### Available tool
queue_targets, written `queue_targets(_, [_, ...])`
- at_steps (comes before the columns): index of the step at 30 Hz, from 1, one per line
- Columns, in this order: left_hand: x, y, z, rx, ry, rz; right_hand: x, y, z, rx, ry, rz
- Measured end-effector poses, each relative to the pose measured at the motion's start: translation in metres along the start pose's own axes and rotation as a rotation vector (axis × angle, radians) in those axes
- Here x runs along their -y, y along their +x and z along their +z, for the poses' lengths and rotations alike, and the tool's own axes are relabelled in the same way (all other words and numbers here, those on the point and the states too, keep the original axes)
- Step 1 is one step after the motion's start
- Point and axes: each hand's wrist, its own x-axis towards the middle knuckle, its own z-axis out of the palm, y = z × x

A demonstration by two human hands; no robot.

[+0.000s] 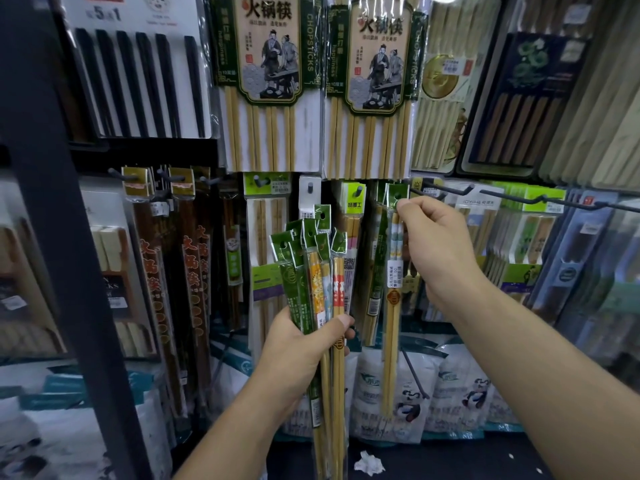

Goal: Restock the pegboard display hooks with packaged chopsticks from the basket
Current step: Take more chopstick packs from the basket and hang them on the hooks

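Left hand: at lower centre, our left hand (301, 344) is curled tight round a bundle of chopstick packs (311, 265) that fans upward.
Right hand: right of centre, our right hand (436, 244) pinches the green top of a single pack (393, 306), just beside a black hook (437, 192).

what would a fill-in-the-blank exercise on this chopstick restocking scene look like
1. The left hand grips a bundle of chopstick packs with ____ header cards.
2. The right hand pinches a single pack at its ____ end.
3. The big packs hanging above bear the English word ____.
Missing words: green; top; chopsticks
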Motion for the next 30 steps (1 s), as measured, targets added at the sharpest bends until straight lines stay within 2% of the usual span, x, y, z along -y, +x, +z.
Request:
queue_targets(18, [-0.001, -0.002, 0.0, 0.005, 0.038, -0.004, 0.002, 0.004, 0.0, -0.011, 0.047, 0.043])
queue_targets(30, [-0.002, -0.002, 0.004, -0.015, 0.069, -0.025, -0.017, 0.021, 0.01, -0.098, -0.237, -0.053])
